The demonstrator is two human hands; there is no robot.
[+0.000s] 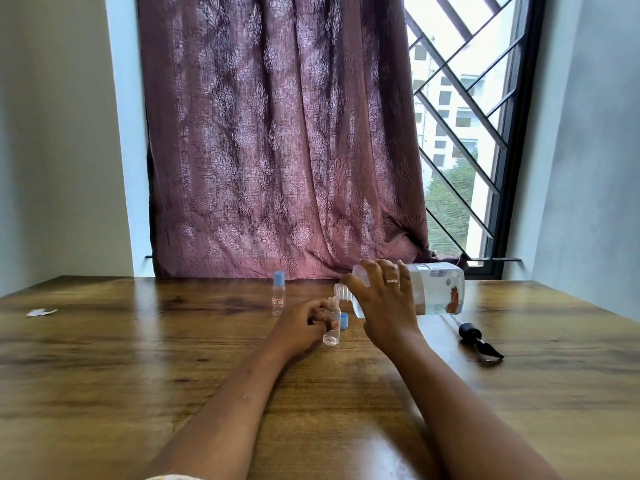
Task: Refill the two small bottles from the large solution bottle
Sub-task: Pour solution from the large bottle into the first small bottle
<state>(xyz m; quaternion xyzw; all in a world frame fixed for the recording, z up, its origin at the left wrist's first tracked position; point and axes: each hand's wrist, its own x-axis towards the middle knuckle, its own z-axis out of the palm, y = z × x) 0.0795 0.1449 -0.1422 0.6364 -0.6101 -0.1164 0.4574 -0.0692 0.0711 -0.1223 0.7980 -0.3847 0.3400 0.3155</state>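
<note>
Filling the lower half of the frame is a wooden table (173, 358), being backed at upper centre by a mauve patterned curtain (277, 133), with a diagonally barred window (460, 116) at upper right. Right of centre, the large solution bottle (436, 289) is being gripped around its shoulder by the right hand (384, 303), fingers curled over the top and a ring (392, 281) showing. The bottle is being held tipped almost flat, base toward the right edge, its uncapped threaded neck pointing left and down. Directly under that neck, the open small bottle (332, 323) is being held roughly upright on the table, pinched by the curled fingers of the left hand (301, 323), which is lying to its left. The two mouths are being held very close; whether they are touching cannot be told. A blue cap (344, 321) is lying just behind the open bottle. The second small bottle (278, 294), capped in blue, is standing apart, further left and nearer the curtain. A black pump dispenser (479, 341) is lying below and right of the large bottle, and a paper scrap (41, 312) at far left.
</note>
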